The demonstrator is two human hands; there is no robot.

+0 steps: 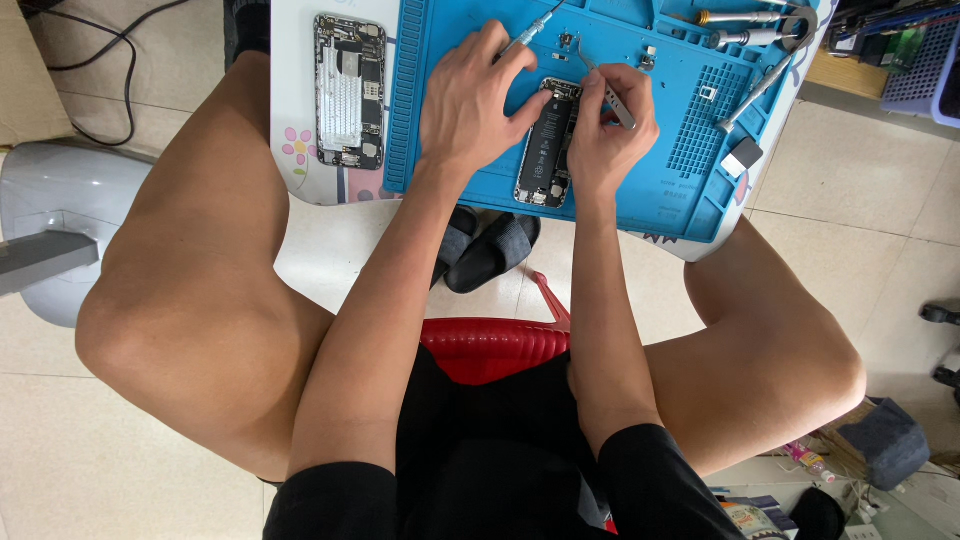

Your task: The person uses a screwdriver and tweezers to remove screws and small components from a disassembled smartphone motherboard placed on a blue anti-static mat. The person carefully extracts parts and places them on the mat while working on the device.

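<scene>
Pinching a slim screwdriver [527, 36], the left hand [470, 105] is resting its thumb against the opened phone [548, 142]; the right hand [608, 125] is gripping tweezers [608, 92] over the phone's upper end. That phone is lying near the front edge of the blue work mat [680, 120], with bare mat showing to its right. Two opened phones are counted: the second [350, 90] is sitting off the mat's left edge on the white table [295, 120]. Several metal tools [750, 30] are crowding the mat's far right corner.
</scene>
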